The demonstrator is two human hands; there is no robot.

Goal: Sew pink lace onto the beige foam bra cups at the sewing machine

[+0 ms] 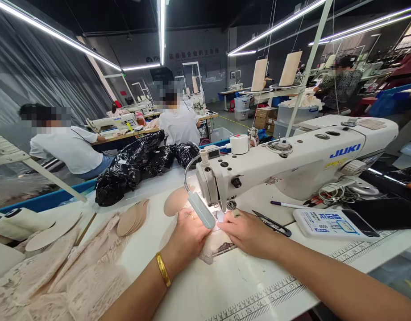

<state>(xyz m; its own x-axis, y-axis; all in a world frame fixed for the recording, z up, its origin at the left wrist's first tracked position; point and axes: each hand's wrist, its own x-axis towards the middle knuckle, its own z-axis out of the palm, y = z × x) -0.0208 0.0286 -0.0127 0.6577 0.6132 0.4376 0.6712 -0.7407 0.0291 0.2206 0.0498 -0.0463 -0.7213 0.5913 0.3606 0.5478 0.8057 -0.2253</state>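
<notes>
A white sewing machine (292, 156) stands before me, its needle area lit by a small grey lamp (201, 211) on a bendy neck. Under the needle lies a beige lace fabric piece (213, 247). My left hand (188, 234), with a gold bracelet at the wrist, is closed on its left side, fingertips partly behind the lamp. From the right, my right hand (248, 232) pinches the fabric close to the presser foot. Just beyond the left hand is a smooth beige oval pad (176, 201). The exact stitching point is hidden by fingers and lamp.
At left lie stacked beige pads (133, 217) and lace pieces (88, 285). Black thread snips (272, 223), a pen (288, 204) and a white printed case (322, 223) are right of my hand. Black plastic bags (131, 167) sit behind; several people work at other machines.
</notes>
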